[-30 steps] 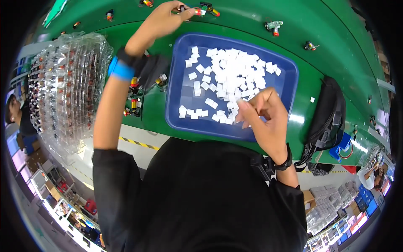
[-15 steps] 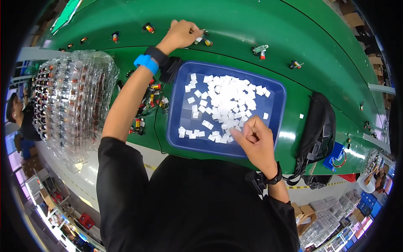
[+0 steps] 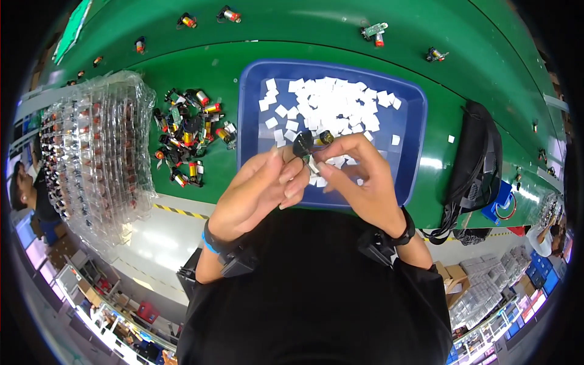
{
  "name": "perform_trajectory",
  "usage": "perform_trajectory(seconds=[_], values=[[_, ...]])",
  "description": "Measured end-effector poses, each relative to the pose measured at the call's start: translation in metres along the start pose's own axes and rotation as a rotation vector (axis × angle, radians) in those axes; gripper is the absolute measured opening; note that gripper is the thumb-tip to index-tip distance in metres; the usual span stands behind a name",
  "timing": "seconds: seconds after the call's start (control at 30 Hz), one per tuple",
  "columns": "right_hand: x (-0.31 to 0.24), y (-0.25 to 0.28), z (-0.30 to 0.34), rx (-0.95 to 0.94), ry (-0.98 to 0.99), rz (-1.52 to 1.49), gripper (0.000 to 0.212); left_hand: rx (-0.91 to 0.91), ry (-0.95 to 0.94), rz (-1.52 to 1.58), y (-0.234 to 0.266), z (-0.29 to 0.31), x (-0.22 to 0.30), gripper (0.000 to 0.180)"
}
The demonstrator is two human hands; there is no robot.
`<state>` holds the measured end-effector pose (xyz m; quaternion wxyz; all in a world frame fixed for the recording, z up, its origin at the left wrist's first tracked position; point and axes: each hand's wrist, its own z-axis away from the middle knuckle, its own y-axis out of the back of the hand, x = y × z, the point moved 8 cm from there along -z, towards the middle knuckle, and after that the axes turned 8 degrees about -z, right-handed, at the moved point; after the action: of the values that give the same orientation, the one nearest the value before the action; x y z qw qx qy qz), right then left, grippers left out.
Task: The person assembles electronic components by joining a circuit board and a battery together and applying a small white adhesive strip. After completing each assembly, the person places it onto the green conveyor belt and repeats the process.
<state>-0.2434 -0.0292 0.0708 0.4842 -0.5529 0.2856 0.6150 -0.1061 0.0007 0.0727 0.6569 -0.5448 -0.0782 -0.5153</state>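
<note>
My left hand (image 3: 261, 188) is closed on a small electronic assembly (image 3: 303, 145) with a round black part and a yellow cylinder. It is held over the near part of a blue tray (image 3: 421, 146). My right hand (image 3: 365, 182) comes in from the other side, thumb and forefinger pinched against the assembly's near edge. What lies between those fingertips is hidden; a white bit shows beside them. Many small white square pieces (image 3: 334, 103) lie heaped and scattered in the tray.
Left of the tray lies a pile of similar assemblies (image 3: 188, 137), with stacked clear plastic trays (image 3: 103, 158) beyond. More assemblies (image 3: 231, 14) sit spaced along the far green surface (image 3: 292, 21). A black bag (image 3: 471, 161) and a blue object (image 3: 497, 204) lie on the right.
My left hand has come back from the far green surface with an assembly. My right hand has shifted slightly left to meet it over the tray.
</note>
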Motion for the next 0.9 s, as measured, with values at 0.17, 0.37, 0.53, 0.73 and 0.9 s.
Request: perform_trajectory(seconds=[0.17, 0.37, 0.53, 0.73, 0.9], values=[[-0.016, -0.010, 0.001, -0.084, 0.177, 0.110, 0.022, -0.021, 0.024, 0.216, 0.009, 0.002, -0.015, 0.045], [-0.017, -0.010, 0.004, -0.054, 0.246, 0.208, 0.020, -0.096, 0.040, 0.049, 0.012, -0.001, -0.022, 0.051], [-0.026, -0.012, 0.011, -0.044, 0.413, 0.494, 0.024, 0.086, 0.112, -0.166, 0.025, 0.000, -0.021, 0.043], [-0.039, -0.020, 0.016, -0.046, 0.468, 0.856, 0.025, 0.441, -0.285, -0.788, 0.014, 0.003, 0.024, 0.014], [-0.034, -0.022, 0.019, -0.090, 0.450, 0.960, 0.025, 0.241, -0.148, -1.094, 0.006, 0.002, 0.022, 0.017]])
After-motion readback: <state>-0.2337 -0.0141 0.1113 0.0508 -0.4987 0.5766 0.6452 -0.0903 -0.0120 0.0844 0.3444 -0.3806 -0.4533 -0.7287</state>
